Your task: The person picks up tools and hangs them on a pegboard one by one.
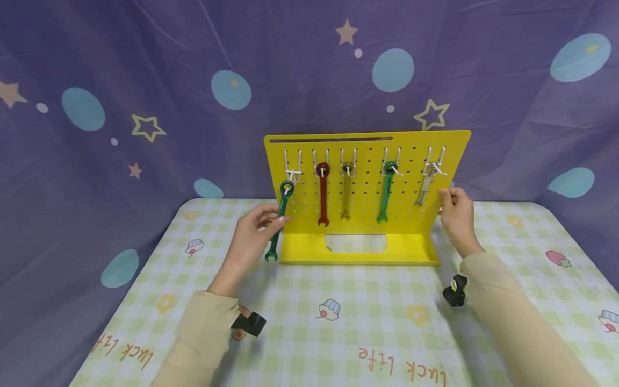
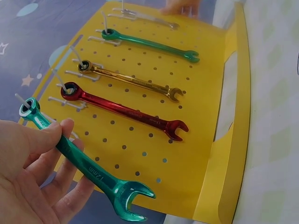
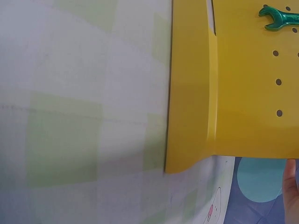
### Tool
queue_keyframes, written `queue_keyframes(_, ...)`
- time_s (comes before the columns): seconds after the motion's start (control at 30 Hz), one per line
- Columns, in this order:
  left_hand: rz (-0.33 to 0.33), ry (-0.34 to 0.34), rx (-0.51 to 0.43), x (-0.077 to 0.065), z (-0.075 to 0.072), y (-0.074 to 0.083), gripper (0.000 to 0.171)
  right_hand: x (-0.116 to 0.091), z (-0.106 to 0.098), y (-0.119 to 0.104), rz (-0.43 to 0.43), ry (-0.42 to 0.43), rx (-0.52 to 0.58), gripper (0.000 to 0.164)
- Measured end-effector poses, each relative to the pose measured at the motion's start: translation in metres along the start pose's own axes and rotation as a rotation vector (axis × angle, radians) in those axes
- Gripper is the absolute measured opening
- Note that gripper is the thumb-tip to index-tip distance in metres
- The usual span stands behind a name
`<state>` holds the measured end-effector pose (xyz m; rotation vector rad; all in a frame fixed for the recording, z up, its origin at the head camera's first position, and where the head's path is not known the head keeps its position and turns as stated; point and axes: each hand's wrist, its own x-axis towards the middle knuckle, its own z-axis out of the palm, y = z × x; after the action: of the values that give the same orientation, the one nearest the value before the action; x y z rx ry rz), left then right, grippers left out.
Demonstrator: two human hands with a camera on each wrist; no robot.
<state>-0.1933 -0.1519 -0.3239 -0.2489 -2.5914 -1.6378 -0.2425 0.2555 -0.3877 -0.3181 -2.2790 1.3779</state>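
Observation:
My left hand (image 1: 251, 236) pinches a dark green combination wrench (image 2: 88, 168), stamped 12mm, between thumb and fingers. The tip of the leftmost white hook (image 2: 22, 100) pokes through its ring end, and its open end points down and outward. At the other side, my right hand (image 1: 456, 215) grips the right edge of a yellow pegboard (image 1: 358, 215), thumb in front, other fingers partly hidden behind. Hanging by their rings from further hooks are a red wrench (image 1: 323, 199), a gold wrench (image 1: 346, 199), a lighter green wrench (image 1: 386, 196) and a small silver wrench (image 1: 425, 187).
The pegboard stands on its own yellow base lip (image 1: 358, 263) on a checkered tablecloth (image 1: 300, 338). Behind hangs a purple curtain (image 1: 309, 70) with stars and balloons. Black wrist-worn devices (image 1: 249, 324) sit below both sleeves.

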Motion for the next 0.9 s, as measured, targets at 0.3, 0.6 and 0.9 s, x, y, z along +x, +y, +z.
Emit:
queue_keyframes(0.3,-0.017,0.0,0.002,0.014,0.004,-0.001,0.034,0.0,0.001,0.001,-0.007,0.007,0.004,0.036)
queue_keyframes(0.6,-0.023,0.029,-0.04,0.03,0.01,-0.001,0.031,0.0,0.0,0.001,-0.004,0.001,-0.005,0.04)
queue_keyframes(0.9,-0.042,0.045,-0.076,0.04,0.014,-0.003,0.029,0.0,0.001,-0.001,0.012,-0.011,-0.007,0.041)
